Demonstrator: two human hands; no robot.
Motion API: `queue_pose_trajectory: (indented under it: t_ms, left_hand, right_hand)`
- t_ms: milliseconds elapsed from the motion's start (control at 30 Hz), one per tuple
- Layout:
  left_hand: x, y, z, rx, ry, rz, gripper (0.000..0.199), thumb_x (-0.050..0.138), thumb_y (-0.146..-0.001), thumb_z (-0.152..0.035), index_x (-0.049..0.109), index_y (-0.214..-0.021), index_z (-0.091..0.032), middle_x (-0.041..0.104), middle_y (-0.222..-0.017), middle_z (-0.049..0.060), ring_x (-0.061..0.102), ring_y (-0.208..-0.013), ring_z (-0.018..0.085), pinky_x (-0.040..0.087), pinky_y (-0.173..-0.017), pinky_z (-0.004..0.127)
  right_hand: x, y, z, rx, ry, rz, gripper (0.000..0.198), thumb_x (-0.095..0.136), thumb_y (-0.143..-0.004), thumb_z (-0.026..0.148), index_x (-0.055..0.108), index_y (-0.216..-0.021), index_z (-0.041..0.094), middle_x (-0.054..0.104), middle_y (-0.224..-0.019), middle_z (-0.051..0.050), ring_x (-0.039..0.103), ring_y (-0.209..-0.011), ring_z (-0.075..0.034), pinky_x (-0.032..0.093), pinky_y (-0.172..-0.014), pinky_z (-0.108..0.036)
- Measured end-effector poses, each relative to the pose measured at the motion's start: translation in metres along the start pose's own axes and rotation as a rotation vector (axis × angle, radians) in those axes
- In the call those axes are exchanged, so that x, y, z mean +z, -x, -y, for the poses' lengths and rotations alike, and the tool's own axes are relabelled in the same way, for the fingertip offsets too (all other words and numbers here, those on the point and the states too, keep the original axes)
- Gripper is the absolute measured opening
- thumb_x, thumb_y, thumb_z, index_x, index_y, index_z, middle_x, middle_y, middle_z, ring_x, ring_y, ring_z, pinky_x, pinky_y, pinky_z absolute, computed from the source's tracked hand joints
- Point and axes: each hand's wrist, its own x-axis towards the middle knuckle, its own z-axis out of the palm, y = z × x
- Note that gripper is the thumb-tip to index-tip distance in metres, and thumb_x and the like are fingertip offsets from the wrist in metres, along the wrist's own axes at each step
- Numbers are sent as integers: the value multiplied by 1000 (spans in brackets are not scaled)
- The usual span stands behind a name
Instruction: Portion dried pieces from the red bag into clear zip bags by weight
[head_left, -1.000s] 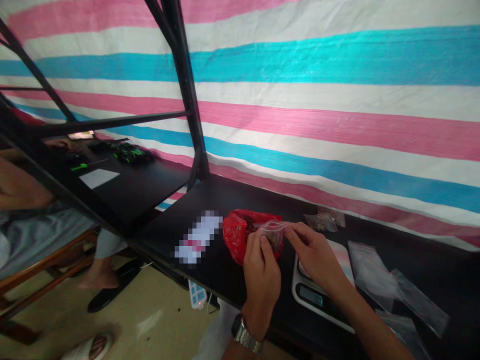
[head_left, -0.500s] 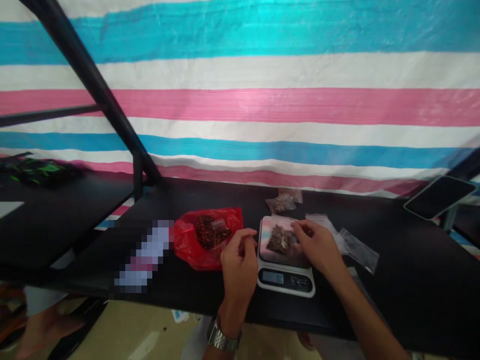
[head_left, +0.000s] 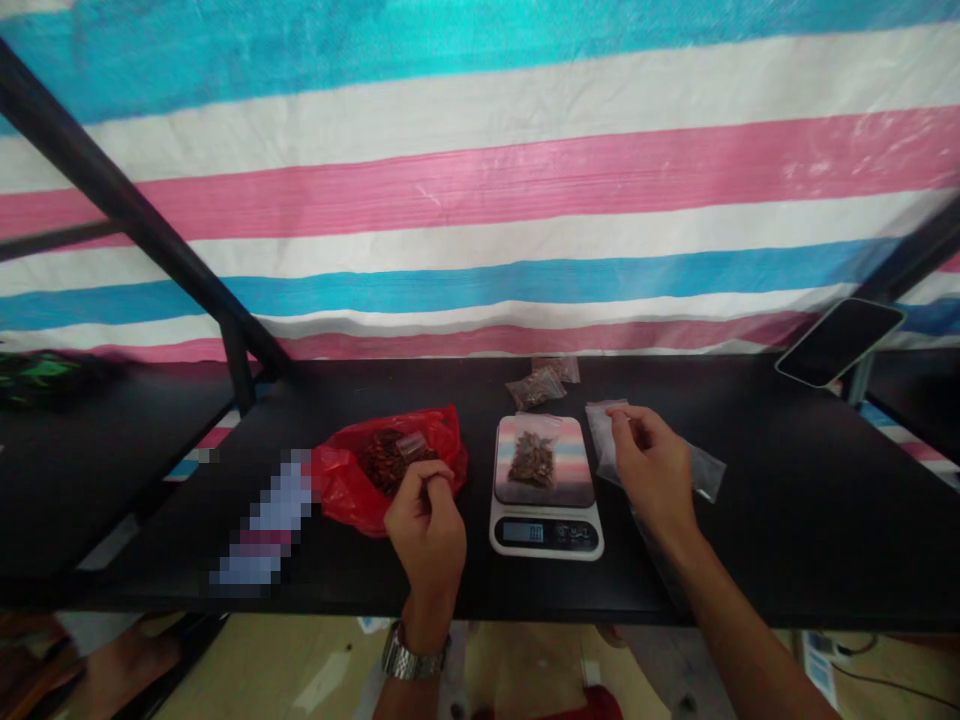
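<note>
Table (head_left: 787, 520): black, spans the lower half of the frame.
Scale (head_left: 546, 488): centre; a small clear bag (head_left: 532, 458) of brown bits lies on its plate.
Red bag (head_left: 375, 465): left of centre, open.
Left hand (head_left: 427, 520): fingers curled together at the red bag's edge; pinch lightly to avoid spilling.
Right hand (head_left: 651, 465): fingertips pinched on an empty clear bag (head_left: 604, 440); grip its mouth edge.

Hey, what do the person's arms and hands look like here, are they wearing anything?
Both forearms are bare, no sleeves or gloves in view. The left hand has a silver metal link watch on its wrist. The right hand shows no watch or ring.
</note>
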Motion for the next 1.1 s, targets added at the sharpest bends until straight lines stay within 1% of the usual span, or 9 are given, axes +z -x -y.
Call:
queue_pose_trajectory:
  t_ms: [100, 233, 600, 667, 733, 833, 900, 1000, 1100]
  left_hand:
    - [-4, -1, 3, 23, -43, 12, 18, 51, -85, -17, 58, -70, -22, 54, -61, -4, 51, -54, 11, 40, -52, 21]
    - [-4, -2, 5, 38, -71, 17, 18, 51, -86, -17, 58, -70, -22, 54, -61, -4, 52, -56, 12, 41, -53, 22]
    - [1, -3, 3, 75, -52, -10, 19, 52, -85, -15, 62, -71, -21, 56, -62, -4, 50, -54, 11, 38, -52, 22]
    - [0, -2, 2, 64, -52, -4, 18, 52, -86, -15, 63, -72, -21, 56, -61, -4, 50, -54, 11, 39, -51, 22]
    - [0, -2, 1, 62, -58, 0, 19, 52, -87, -16, 63, -73, -21, 57, -61, -4, 51, -54, 11, 39, -52, 22]
    - [0, -1, -1, 80, -72, -5, 20, 52, -87, -16, 64, -72, -21, 59, -62, -4, 54, -55, 12, 41, -52, 21]
    - [0, -1, -2, 98, -78, -13, 21, 51, -88, -16, 64, -72, -21, 61, -62, -4, 56, -55, 12, 43, -53, 21]
    - [0, -1, 0, 147, -92, -21, 22, 52, -88, -15, 65, -72, -21, 63, -64, -4, 59, -57, 12, 46, -56, 21]
    - [1, 0, 1, 188, -96, -12, 22, 52, -90, -13, 66, -75, -21, 64, -66, -4, 60, -59, 11, 47, -58, 20]
  right_hand:
    - [2, 0, -1, 24, -37, -30, 36, 58, -93, 46, 77, -99, 17, 73, -83, -7, 62, -70, -20, 48, -70, -32]
    - [2, -2, -5, 23, -21, -67, 35, 59, -92, 47, 77, -99, 17, 73, -81, -6, 61, -68, -20, 47, -68, -31]
    - [3, -2, -13, 70, -19, -48, 36, 58, -91, 47, 76, -98, 16, 68, -75, -4, 57, -65, -19, 43, -66, -31]
    - [2, -3, -10, 34, -12, -33, 35, 57, -92, 45, 76, -97, 16, 67, -76, -4, 57, -66, -19, 43, -66, -32]
    - [3, -8, -5, -61, 14, 2, 33, 56, -93, 43, 77, -96, 17, 66, -79, -4, 57, -69, -19, 44, -69, -32]
    - [10, -18, 5, -234, 112, 97, 32, 55, -96, 41, 80, -98, 20, 64, -86, -6, 60, -77, -21, 46, -75, -33]
    - [16, -23, 10, -307, 194, 179, 31, 57, -97, 40, 81, -102, 20, 65, -92, -8, 64, -85, -23, 47, -81, -36]
    - [28, -23, 10, -350, 290, 261, 29, 59, -97, 37, 82, -102, 20, 66, -94, -10, 65, -92, -27, 48, -87, -39]
    - [38, -17, 5, -346, 332, 275, 27, 61, -98, 37, 82, -97, 19, 66, -92, -11, 65, -93, -29, 48, -90, -42]
